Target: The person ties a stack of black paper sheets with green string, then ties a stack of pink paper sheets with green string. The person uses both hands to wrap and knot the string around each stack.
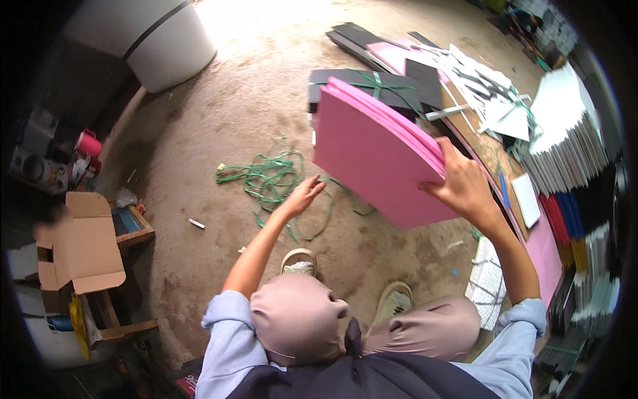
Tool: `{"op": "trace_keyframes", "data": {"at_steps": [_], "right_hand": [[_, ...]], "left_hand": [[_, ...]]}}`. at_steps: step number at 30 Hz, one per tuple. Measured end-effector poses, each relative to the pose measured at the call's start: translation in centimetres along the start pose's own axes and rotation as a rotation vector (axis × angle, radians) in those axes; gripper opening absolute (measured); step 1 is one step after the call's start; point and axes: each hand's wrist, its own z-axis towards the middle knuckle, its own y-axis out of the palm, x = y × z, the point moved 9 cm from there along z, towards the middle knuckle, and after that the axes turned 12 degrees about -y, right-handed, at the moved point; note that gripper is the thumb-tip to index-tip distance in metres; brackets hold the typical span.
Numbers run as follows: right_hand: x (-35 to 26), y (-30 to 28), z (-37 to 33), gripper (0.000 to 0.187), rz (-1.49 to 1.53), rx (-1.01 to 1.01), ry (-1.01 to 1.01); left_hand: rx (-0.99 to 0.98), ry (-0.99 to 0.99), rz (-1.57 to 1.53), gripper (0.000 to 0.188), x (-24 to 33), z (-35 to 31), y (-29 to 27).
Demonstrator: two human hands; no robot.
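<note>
My right hand [465, 183] is closed round the edge of a stack of pink sheets [379, 159], thumb on the front face and fingers over the far side. The stack hangs tilted above the floor. My left hand [305, 195] is held out left of the sheets with its fingers stretched, apart from them and seemingly holding nothing. Tangled green strapping [266, 178] lies on the ground just beyond that hand. Behind the pink sheets rests a dark bundle [392, 92] tied with green strap, partly hidden by them.
At right, a low board [488, 149] bears white and dark offcuts [488, 93], near a tall stack of white sheets [565, 143]. An opened cardboard box [86, 243] stands at left. A large white tank [171, 56] is at far left. A person [525, 26] is far right.
</note>
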Motion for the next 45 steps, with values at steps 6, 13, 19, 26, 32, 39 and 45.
{"op": "trace_keyframes", "data": {"at_steps": [6, 13, 19, 26, 32, 39, 45], "right_hand": [[8.8, 6.3, -11.8, 0.062, -0.184, -0.031, 0.211], [11.5, 12.2, -15.6, 0.068, -0.117, -0.028, 0.258], [15.2, 9.2, -15.9, 0.069, 0.073, 0.025, 0.41], [14.5, 14.6, -18.2, 0.07, 1.032, 0.179, 0.625], [13.0, 28.5, -17.1, 0.061, 1.332, 0.114, 0.673], [21.0, 26.3, -13.6, 0.025, 0.329, 0.237, 0.4], [21.0, 27.2, -8.0, 0.033, -0.003, 0.184, 0.104]], "left_hand": [[-0.134, -0.119, 0.051, 0.062, 1.2, 1.6, 7.3], [-0.185, -0.166, -0.013, 0.056, 3.4, 1.3, 12.5], [-0.193, -0.197, -0.11, 0.063, 3.0, 0.4, 14.4], [-0.147, -0.147, -0.447, 0.086, 4.2, -4.2, 16.7], [0.124, -0.362, -0.599, 0.064, -3.4, -3.4, 14.9], [0.139, -0.342, -0.564, 0.047, -3.6, -1.0, 13.3], [0.103, -0.317, -0.477, 0.046, -1.6, -1.6, 13.3]]}}
